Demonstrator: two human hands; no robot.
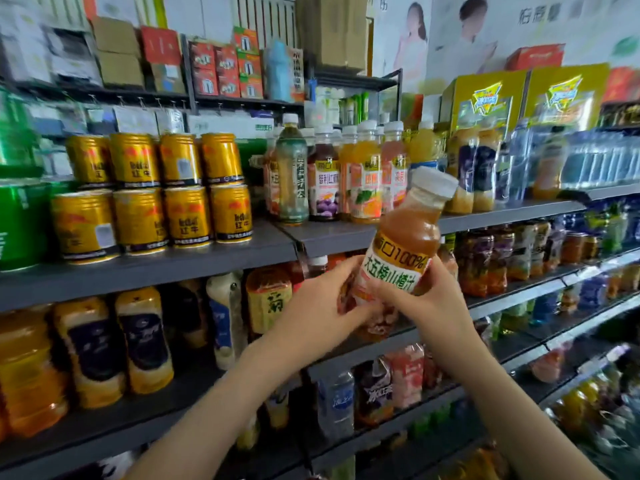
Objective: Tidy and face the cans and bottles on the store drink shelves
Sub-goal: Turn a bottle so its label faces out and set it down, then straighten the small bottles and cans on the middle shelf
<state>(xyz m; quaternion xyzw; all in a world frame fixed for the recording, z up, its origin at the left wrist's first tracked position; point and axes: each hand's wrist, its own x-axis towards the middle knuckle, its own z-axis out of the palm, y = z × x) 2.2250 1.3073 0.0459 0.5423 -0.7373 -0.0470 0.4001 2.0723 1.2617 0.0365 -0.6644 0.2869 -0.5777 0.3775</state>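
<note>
Orange juice bottle tilted, gripped by both hands.

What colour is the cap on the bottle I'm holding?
White, clearest in the head view: the cap tops the tilted juice bottle.

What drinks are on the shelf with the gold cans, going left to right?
Big green can, stacked gold metal cans, green tea bottle, purple-labelled juice bottle, orange juice bottle, clear plastic water bottles.
</note>
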